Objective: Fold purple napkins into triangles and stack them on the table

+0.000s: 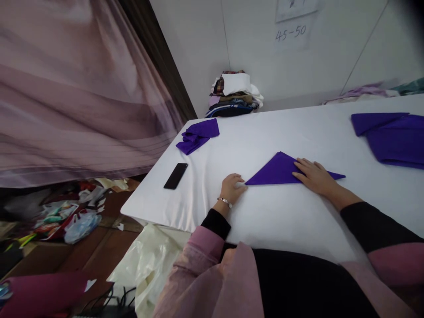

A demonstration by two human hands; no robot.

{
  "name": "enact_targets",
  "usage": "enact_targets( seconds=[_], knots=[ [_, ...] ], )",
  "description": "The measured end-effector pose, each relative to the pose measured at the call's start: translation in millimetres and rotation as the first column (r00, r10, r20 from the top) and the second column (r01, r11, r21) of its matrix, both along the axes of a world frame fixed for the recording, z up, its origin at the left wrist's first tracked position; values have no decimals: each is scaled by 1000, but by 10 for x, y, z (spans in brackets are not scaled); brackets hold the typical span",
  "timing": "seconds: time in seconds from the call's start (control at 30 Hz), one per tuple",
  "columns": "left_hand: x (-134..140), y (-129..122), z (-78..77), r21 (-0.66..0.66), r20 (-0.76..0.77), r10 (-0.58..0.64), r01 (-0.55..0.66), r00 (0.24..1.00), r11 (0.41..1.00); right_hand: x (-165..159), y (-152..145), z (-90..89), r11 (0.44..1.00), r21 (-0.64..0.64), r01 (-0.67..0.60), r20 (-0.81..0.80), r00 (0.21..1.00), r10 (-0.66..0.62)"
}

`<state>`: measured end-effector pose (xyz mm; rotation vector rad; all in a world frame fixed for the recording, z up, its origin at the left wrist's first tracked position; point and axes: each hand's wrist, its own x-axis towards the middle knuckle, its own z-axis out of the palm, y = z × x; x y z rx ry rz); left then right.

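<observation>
A purple cloth [273, 171] lies folded into a flat triangle on the white-covered table [265, 212], its long edge towards me. My right hand [311, 174] rests flat on its right half, fingers stretched out and a little spread. At the cloth's left point is my left hand [232, 187], thumb and fingers curved with a small gap between them. Its fingertips are right beside that point; whether they touch the fabric is hard to see.
A crumpled purple cloth [198, 134] and a black phone [176, 176] lie at the table's left. Another folded purple cloth [394, 139] is at the right. Behind the table stands a clothes pile [233, 97] by the wall. A pale plastic bag [145, 260] hangs at the near left edge.
</observation>
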<state>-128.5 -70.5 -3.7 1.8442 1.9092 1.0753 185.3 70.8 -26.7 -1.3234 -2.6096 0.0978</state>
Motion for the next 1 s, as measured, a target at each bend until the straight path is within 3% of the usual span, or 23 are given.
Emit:
enact_targets(
  seconds=[0.57, 1.0],
  knots=[
    [100, 55, 68, -153, -202, -50, 19, 978, 988, 13, 21, -6, 1000, -21, -5, -38, 999, 4],
    [135, 42, 83, -167, -248, -62, 20, 967, 986, -3, -1, -6, 1000, -7, -7, -32, 999, 7]
  ],
)
